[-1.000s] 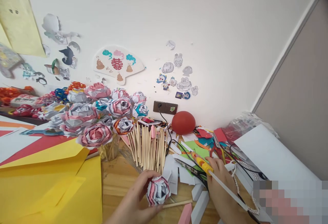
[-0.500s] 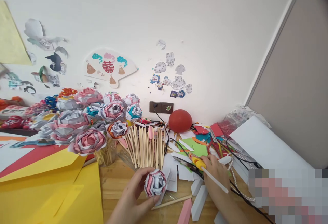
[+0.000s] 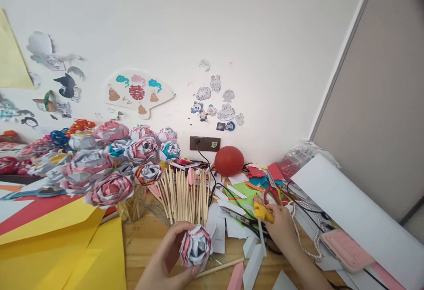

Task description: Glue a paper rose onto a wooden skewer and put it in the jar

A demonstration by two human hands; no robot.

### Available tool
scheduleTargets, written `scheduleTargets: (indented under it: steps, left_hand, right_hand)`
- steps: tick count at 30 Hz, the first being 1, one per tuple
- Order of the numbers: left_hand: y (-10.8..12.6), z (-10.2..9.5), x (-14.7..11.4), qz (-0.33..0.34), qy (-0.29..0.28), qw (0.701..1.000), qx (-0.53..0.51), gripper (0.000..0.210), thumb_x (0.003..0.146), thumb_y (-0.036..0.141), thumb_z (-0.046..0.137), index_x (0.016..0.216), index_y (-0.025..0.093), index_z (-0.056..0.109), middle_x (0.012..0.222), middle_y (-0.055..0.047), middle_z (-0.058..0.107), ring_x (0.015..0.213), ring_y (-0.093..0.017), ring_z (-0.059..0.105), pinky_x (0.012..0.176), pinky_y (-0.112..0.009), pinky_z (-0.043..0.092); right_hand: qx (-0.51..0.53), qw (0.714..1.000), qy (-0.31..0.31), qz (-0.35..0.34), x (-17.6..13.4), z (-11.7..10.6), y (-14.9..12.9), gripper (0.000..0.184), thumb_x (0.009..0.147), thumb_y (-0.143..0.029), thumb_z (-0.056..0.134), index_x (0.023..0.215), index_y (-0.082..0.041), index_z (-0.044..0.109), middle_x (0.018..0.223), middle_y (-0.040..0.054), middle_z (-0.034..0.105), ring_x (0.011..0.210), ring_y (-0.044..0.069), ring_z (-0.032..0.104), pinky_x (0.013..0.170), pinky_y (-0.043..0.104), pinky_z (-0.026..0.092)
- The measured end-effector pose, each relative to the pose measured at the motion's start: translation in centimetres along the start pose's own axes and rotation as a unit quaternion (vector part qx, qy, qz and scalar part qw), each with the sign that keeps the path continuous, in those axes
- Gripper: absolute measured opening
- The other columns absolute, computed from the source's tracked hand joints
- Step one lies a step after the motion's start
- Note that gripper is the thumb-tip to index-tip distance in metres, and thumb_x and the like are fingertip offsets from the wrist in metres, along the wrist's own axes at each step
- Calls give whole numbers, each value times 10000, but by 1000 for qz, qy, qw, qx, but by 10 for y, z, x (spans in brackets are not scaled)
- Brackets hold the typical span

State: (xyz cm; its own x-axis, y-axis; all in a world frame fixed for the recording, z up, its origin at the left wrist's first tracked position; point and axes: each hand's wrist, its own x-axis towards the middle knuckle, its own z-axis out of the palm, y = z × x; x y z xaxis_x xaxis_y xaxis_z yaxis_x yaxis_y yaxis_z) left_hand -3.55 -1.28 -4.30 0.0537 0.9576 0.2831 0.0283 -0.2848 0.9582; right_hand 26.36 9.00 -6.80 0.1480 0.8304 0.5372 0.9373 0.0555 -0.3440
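Left hand (image 3: 165,261) low in the view, fingers curled around a folded paper rose (image 3: 195,246) in pink, white and grey, cupping it from the left and below with the bloom facing up above the wooden table (image 3: 149,246). Right hand (image 3: 281,228) is wrapped around a yellow glue gun (image 3: 261,212), a white glue stick (image 3: 261,239) poking out of it toward the person. The two hands are apart, with scraps of white paper (image 3: 228,226) lying between them. Just under the rose a loose wooden stick (image 3: 220,267) lies flat on the table, and a pink paper strip (image 3: 236,276) sits beside it. Behind the rose, a fanned bundle of wooden sticks (image 3: 187,192) stands upright. Left of that, a packed bouquet of finished paper roses (image 3: 109,162) in pinks, greys and blues. Big yellow paper sheets (image 3: 62,246) cover the left foreground. Behind the right hand, a jumble of coloured paper offcuts (image 3: 255,181), black cables, and a red balloon (image 3: 228,161) resting against the wall below a dark wall socket (image 3: 204,143). Far right, a large white sheet (image 3: 351,210) with a pink phone (image 3: 346,248) lying at its near edge. Cartoon stickers (image 3: 218,102) and a fan-shaped paper cut-out (image 3: 139,93) dot the wall.
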Motion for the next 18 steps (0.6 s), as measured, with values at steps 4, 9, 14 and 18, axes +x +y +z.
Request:
scheduleTargets:
  steps: [4, 9, 14, 18]
  left_hand:
    - [2, -1, -3, 6, -58, 998, 7, 443, 650, 296, 702, 1049, 226, 525, 1093, -92, 519, 1034, -246, 511, 893, -336, 404]
    - [6, 4, -4, 19, -85, 996, -1, 425, 657, 255, 692, 1051, 250, 532, 1050, -61, 513, 1011, -227, 511, 874, -316, 407]
    - [10, 6, -3, 32, -120, 992, -3, 390, 698, 251, 657, 1058, 251, 509, 1039, -60, 515, 1004, -223, 514, 861, -321, 404]
    - [9, 8, -4, 24, -138, 989, -38, 439, 683, 308, 681, 1075, 239, 495, 1025, -65, 530, 962, -220, 528, 838, -332, 399]
  right_hand:
    - [230, 966, -11, -114, -9, -24, -41, 242, 781, -215, 423, 943, -202, 602, 1055, 95, 524, 1048, 233, 483, 903, 381, 384]
    - [392, 854, -225, -257, -34, -55, -114, 280, 863, -407, 428, 1060, -262, 564, 1114, 60, 536, 1084, 196, 460, 942, 343, 361]
    - [477, 813, -265, -200, -34, -51, -136, 333, 822, -491, 481, 748, -183, 585, 837, 30, 573, 839, 158, 547, 798, 283, 416]
    - [488, 800, -295, -188, -27, -55, -136, 396, 799, -525, 486, 626, -173, 535, 721, 2, 521, 714, 137, 521, 705, 254, 407]
